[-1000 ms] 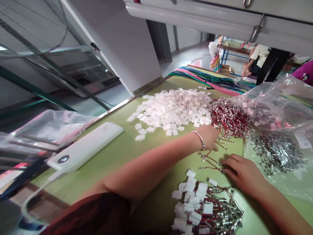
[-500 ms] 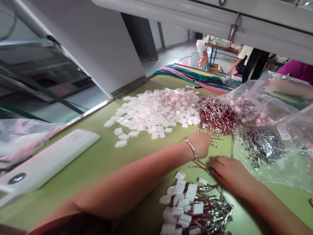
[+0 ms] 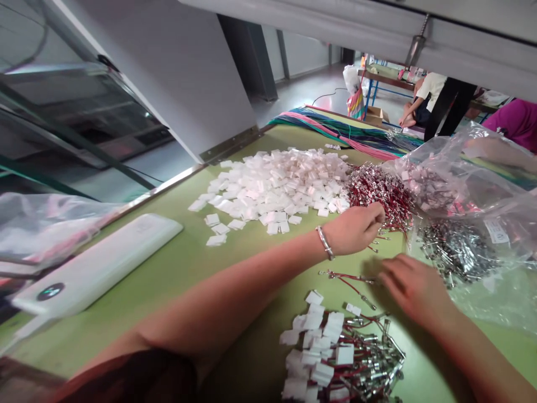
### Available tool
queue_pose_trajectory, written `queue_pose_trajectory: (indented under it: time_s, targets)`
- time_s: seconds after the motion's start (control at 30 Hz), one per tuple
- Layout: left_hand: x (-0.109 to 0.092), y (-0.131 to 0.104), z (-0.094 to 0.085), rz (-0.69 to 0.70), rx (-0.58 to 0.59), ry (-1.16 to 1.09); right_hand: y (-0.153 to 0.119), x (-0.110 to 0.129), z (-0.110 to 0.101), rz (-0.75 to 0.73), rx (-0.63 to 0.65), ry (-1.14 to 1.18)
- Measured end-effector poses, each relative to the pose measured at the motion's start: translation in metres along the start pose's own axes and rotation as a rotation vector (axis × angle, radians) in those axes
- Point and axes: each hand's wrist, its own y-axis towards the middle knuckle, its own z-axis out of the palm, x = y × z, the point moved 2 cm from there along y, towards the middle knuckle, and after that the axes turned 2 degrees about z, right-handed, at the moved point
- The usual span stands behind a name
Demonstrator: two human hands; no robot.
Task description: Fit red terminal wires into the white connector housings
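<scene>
My left hand [image 3: 356, 228], wearing a silver bracelet, is at the near edge of a pile of red wires with metal terminals [image 3: 377, 193]. Its fingers are pinched together; what is between them is too small to make out. Lower right, my right hand [image 3: 419, 288] hovers over the table with its fingers slightly apart. Beside its fingertips lie a few loose red wires [image 3: 350, 277] with metal ends. Below them is a heap of white connectors with red wires attached [image 3: 321, 341]. Many loose white connectors [image 3: 277, 182] are piled beyond my left forearm.
Clear plastic bags [image 3: 499, 224] with metal terminals lie at right. A long white device [image 3: 100, 266] rests at left. Bundled colored cables [image 3: 335, 129] cross the table's far side. A metal beam [image 3: 361, 33] runs overhead. People sit in the background.
My left hand has moved up and right to the wire pile. My right hand has shifted right, off the loose wires, which now lie more exposed. The camera view has shifted slightly.
</scene>
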Motion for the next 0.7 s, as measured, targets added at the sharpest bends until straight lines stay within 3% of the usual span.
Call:
queue_pose_trajectory:
  time_s: [0.07, 0.13, 0.2, 0.33, 0.47, 0.57, 0.7]
  targets:
    - [0.005, 0.001, 0.007, -0.060, -0.009, -0.059, -0.001, -0.030, -0.015, 0.268, -0.099, -0.096]
    - [0.010, 0.002, 0.015, -0.124, 0.013, -0.100, -0.003, -0.063, -0.022, 0.562, 0.012, -0.276]
    - [0.013, 0.004, 0.023, -0.145, 0.043, -0.115, -0.005, -0.089, -0.021, 0.694, 0.155, -0.335]
    - [0.016, 0.005, 0.028, -0.122, 0.064, -0.089, -0.006, -0.107, -0.008, 0.649, 0.228, -0.293]
    - [0.017, 0.004, 0.029, -0.148, 0.114, -0.172, -0.005, -0.097, -0.003, 0.576, 0.157, -0.308]
    - [0.015, 0.003, 0.033, -0.089, 0.186, -0.208, -0.003, -0.087, -0.004, 0.539, 0.066, -0.287]
    - [0.012, 0.002, 0.037, -0.011, 0.228, -0.125, -0.003, -0.086, -0.005, 0.487, 0.117, -0.222]
